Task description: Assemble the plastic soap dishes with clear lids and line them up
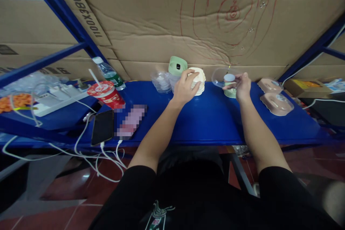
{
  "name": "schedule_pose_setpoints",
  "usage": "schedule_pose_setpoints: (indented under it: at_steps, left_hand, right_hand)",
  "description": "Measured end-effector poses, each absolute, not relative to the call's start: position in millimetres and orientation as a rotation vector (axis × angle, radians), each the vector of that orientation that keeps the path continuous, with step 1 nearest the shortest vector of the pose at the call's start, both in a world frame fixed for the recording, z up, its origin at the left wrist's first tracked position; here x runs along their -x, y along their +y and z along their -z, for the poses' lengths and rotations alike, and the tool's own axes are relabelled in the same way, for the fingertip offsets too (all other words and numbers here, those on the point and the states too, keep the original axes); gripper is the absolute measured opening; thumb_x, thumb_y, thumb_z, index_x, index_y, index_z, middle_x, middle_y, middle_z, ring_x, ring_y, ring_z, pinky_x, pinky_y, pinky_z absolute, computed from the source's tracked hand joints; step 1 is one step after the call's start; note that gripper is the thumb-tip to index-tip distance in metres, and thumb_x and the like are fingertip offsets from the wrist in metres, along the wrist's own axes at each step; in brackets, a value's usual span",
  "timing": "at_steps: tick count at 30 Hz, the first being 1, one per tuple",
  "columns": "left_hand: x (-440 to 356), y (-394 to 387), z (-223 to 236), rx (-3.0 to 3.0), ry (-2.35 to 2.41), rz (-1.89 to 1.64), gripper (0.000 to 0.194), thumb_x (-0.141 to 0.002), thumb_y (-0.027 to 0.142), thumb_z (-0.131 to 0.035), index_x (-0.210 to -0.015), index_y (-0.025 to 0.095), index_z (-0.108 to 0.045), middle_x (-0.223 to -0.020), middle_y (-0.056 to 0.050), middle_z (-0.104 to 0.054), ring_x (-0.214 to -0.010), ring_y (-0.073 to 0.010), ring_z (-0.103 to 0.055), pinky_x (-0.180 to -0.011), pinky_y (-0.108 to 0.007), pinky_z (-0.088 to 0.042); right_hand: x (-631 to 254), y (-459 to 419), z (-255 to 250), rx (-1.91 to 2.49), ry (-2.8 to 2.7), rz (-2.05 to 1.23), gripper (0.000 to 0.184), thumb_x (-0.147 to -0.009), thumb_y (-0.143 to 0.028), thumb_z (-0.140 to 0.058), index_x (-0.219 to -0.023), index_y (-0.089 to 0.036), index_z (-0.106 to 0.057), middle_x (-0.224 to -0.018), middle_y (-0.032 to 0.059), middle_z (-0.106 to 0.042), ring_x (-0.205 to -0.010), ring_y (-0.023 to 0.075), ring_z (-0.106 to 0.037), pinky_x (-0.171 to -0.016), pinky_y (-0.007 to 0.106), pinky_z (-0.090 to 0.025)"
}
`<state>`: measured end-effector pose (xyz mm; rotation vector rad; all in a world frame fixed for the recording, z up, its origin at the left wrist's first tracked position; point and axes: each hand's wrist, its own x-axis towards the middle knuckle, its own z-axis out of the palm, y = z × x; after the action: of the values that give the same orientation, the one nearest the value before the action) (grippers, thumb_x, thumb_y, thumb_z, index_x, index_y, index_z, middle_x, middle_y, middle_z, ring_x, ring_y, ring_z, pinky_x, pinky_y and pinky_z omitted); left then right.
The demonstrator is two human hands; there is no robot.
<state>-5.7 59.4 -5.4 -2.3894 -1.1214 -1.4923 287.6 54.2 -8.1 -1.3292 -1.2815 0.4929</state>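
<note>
Left hand at the cream stack, right hand pinching a clear cover

Your left hand [184, 88]: forearm angled forward and inward, palm down, fingers bent over the cream stack [202, 79]. Grip loosely spread across the top and near side of the pile; cannot tell whether it pinches a single piece.

Your right hand [243, 85]: forearm running forward, wrist raised above the worktop [210, 122], fingers turned inward. Grip closed on the edge of a clear cover [217, 78], pinched between thumb and fingers and held tilted. A pale disc [229, 77] shows at the cover, by the fingertips. A light green piece [230, 93] sits just below that hand, partly hidden.

Just left of the cream stack: a green stack [177, 64] with a small black mark on its side. Beside that, clear cups [161, 82] nested together. To your right, two pink containers [277, 104] with clear tops, one behind the other.

Farther left on the blue worktop: a dark phone [102, 127] with a white cable, a pixelated flat item [132, 121] also cabled, a red cup [106, 95] with straw, a capped bottle [111, 74] leaning behind it. A white power strip [60, 101] lies near the left frame.

Room: cardboard [145, 25] with red looping lines backs the worktop; blue frame posts either side; red tiled floor [51, 219] below.
</note>
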Motion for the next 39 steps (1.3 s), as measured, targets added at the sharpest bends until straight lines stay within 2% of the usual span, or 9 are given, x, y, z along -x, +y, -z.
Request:
schedule_pose_setpoints:
  at_steps: [5,9,13,16,20,24,29,33,39]
  left_hand:
    - [-17.2,47.4,16.1,2.565,-0.856,1.408,0.067,-0.105,0.058,-0.065,-0.159,0.021,-0.054,-0.155,-0.020,-0.063,-0.138,-0.0312,-0.067,-0.102,-0.041,-0.065]
    - [-19.4,44.0,14.9,2.640,-0.757,1.329,0.075,-0.103,0.061,-0.068,-0.165,0.024,-0.047,-0.162,-0.019,-0.059,-0.149,-0.0333,-0.061,-0.110,-0.047,-0.063]
    - [-16.0,41.3,11.1,2.699,-0.679,1.213,0.086,-0.094,0.060,-0.081,-0.164,0.024,-0.048,-0.168,-0.020,-0.052,-0.152,-0.0354,-0.057,-0.107,-0.048,-0.065]
    - [-13.5,43.8,9.0,2.694,-0.671,1.155,0.073,-0.091,0.054,-0.086,-0.152,0.023,-0.059,-0.167,-0.019,-0.055,-0.150,-0.0341,-0.060,-0.107,-0.046,-0.064]
    - [1.8,56.5,2.3,2.442,-0.986,1.310,0.063,-0.087,0.068,-0.085,-0.132,0.027,-0.069,-0.156,-0.018,-0.064,-0.144,-0.0384,-0.063,-0.115,-0.059,-0.056]
    - [41.2,71.3,-9.5,1.830,-1.485,1.627,0.072,-0.093,0.063,-0.079,-0.151,0.027,-0.056,-0.164,-0.018,-0.053,-0.159,-0.0414,-0.046,-0.125,-0.068,-0.042]
    - [89.9,83.3,-14.2,1.289,-2.008,1.808,0.076,-0.102,0.051,-0.068,-0.165,0.023,-0.037,-0.172,-0.024,-0.041,-0.165,-0.0406,-0.035,-0.130,-0.072,-0.031]
    - [103.4,93.6,-3.0,1.364,-2.232,1.784,0.075,-0.098,0.049,-0.072,-0.163,0.025,-0.041,-0.169,-0.026,-0.047,-0.164,-0.0450,-0.038,-0.125,-0.078,-0.033]
    - [99.8,113.5,18.7,1.378,-2.160,1.745,0.082,-0.086,0.048,-0.085,-0.157,0.031,-0.049,-0.162,-0.021,-0.058,-0.152,-0.0426,-0.055,-0.123,-0.076,-0.038]
  right_hand:
    - [-259.6,44.0,3.3,1.239,-1.359,-0.792,0.108,-0.072,-0.115,-0.028,-0.111,-0.024,-0.074,-0.088,0.0128,-0.081,-0.082,0.0375,-0.082,-0.061,0.051,-0.064]
    - [-253.5,38.5,-1.7,1.276,-1.374,-0.829,0.107,-0.073,-0.112,-0.041,-0.123,-0.024,-0.073,-0.079,0.0102,-0.079,-0.067,0.0331,-0.078,-0.056,0.048,-0.061]
    - [-253.7,37.4,-3.8,1.251,-1.313,-0.828,0.107,-0.076,-0.111,-0.034,-0.127,-0.025,-0.072,-0.066,0.0040,-0.072,-0.050,0.0251,-0.068,-0.051,0.042,-0.057]
    - [-253.8,39.5,-4.9,1.257,-1.241,-0.836,0.107,-0.078,-0.111,-0.028,-0.125,-0.025,-0.072,-0.064,0.0037,-0.071,-0.050,0.0240,-0.067,-0.052,0.042,-0.057]
    - [-263.2,45.1,-4.9,1.260,-1.252,-0.710,0.108,-0.086,-0.105,-0.014,-0.135,-0.024,-0.067,-0.090,0.0106,-0.080,-0.068,0.0293,-0.077,-0.062,0.047,-0.063]
    - [-291.4,52.9,2.3,1.478,-1.355,-0.215,0.085,-0.095,-0.088,-0.043,-0.144,-0.022,-0.062,-0.114,0.0145,-0.080,-0.103,0.0331,-0.080,-0.093,0.052,-0.063]
    - [-323.8,62.2,20.0,1.917,-1.592,0.029,0.071,-0.093,-0.063,-0.064,-0.145,-0.015,-0.066,-0.146,0.0233,-0.070,-0.139,0.0420,-0.063,-0.118,0.058,-0.048]
    - [-328.1,67.1,33.9,2.173,-1.772,-0.066,0.081,-0.089,-0.069,-0.069,-0.152,-0.018,-0.063,-0.166,0.0240,-0.053,-0.152,0.0481,-0.047,-0.123,0.068,-0.038]
    - [-325.8,70.5,43.2,2.241,-1.816,-0.096,0.089,-0.085,-0.070,-0.076,-0.159,-0.023,-0.058,-0.179,0.0198,-0.035,-0.162,0.0542,-0.029,-0.125,0.077,-0.030]
